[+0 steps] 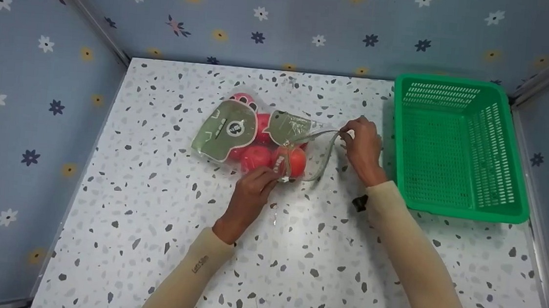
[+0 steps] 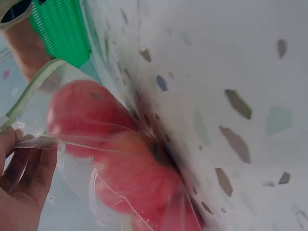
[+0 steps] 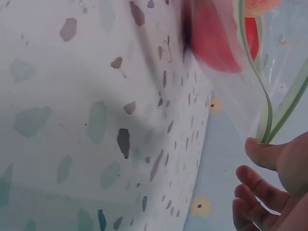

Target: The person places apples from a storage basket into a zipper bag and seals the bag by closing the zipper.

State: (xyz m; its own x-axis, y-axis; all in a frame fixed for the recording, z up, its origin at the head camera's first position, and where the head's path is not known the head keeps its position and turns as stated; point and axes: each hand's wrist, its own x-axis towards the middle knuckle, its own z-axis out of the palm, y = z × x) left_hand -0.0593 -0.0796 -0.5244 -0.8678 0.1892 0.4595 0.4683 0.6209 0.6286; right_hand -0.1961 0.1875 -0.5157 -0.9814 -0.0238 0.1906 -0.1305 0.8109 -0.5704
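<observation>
A clear zip-lock bag (image 1: pixel 217 130) with a green cartoon print lies on the speckled tabletop, its mouth parted toward the right. Several round red fruits that look like tomatoes (image 1: pixel 256 157) are inside; one orange-red fruit (image 1: pixel 297 162) sits close to the mouth. My left hand (image 1: pixel 250 191) pinches the near edge of the mouth, and the left wrist view shows thumb and fingers on the clear film (image 2: pixel 36 141). My right hand (image 1: pixel 364 146) pinches the right end of the green mouth strip (image 1: pixel 325 160), drawing it out from the fruit.
A green plastic basket (image 1: pixel 404 159) with slotted walls stands at the right, beside my right forearm. Its inside shows a bare bottom. Flower-patterned panels (image 1: pixel 289 23) rise behind the table and along both sides.
</observation>
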